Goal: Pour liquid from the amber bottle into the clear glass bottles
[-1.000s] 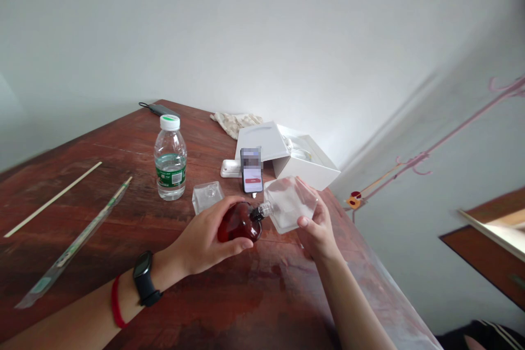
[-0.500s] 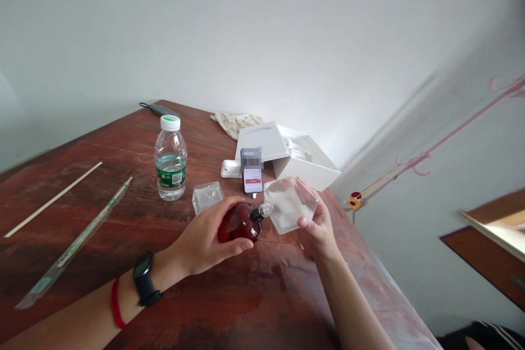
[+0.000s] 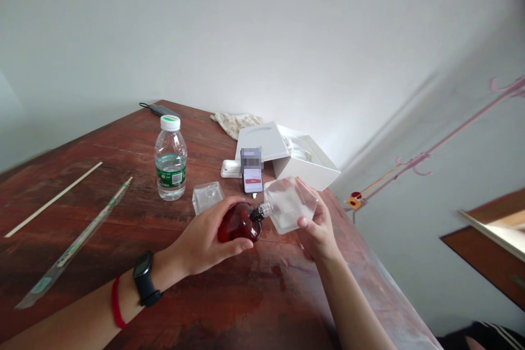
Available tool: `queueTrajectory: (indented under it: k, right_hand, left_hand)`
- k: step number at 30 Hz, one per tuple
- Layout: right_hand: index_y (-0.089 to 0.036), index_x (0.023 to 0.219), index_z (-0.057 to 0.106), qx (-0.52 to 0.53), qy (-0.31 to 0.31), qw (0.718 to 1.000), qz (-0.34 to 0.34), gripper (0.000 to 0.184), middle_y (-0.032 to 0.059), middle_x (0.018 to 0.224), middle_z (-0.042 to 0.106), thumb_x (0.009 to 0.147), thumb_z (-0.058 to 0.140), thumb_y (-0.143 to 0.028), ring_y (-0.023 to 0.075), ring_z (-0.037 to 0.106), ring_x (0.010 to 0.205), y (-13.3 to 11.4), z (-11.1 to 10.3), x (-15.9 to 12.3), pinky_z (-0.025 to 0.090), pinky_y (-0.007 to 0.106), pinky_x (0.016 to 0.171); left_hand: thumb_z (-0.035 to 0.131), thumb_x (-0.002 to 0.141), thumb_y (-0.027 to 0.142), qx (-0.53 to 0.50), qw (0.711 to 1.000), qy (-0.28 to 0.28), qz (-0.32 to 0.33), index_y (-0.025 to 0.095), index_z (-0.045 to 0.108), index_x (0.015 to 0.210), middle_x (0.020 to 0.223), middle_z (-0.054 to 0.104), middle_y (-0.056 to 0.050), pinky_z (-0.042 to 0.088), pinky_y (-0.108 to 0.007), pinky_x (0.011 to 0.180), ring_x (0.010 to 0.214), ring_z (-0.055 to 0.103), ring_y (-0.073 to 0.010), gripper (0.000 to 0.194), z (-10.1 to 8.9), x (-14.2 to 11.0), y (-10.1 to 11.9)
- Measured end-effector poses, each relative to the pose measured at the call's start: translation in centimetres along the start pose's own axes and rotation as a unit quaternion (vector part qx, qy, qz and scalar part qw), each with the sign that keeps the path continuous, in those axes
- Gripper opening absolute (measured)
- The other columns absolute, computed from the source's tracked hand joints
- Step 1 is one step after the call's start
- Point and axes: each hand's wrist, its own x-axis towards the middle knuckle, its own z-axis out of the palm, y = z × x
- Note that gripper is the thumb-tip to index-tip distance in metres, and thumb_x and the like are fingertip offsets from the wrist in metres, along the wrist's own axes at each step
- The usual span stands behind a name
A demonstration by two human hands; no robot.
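Head view: red round bottle [image 3: 238, 224] and clear angular bottle [image 3: 289, 205] meet neck to neck over the surface [image 3: 246, 301].
Left grip [image 3: 207, 240] curls round the red one, likely smooth and slippery, best held at its widest; right grip [image 3: 320, 232] holds the clear one's right side, probably light and stiff. Left forearm [image 3: 94, 306] slants from near left, right forearm [image 3: 348, 301] from near right.

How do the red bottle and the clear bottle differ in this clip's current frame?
The red bottle looks dark red, while the clear bottle is colourless and see-through.
The red bottle has a rounded body; the clear bottle is angular, with flat faces and corners.
The left hand holds the red bottle, the right hand the clear bottle.
Shared: both are tilted, their necks appearing to meet.
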Motion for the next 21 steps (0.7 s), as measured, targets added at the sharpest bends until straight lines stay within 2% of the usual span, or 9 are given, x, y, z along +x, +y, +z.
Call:
queueTrajectory:
  k: [21]
  right_hand:
    - [-0.035,0.137,0.073,0.007,-0.021,1.000,-0.007,0.075,0.0078,0.139,0.077,0.068,0.099,-0.047,0.0366,0.071,0.129,0.16,-0.38,-0.02,0.055,0.056,0.110]
  left_hand:
    - [0.074,0.095,0.060,0.011,1.000,-0.006,0.024,0.026,0.051,0.145,0.136,0.071,-0.009,0.055,-0.042,0.104,0.122,0.070,-0.0313,0.065,-0.03,-0.04,-0.54]
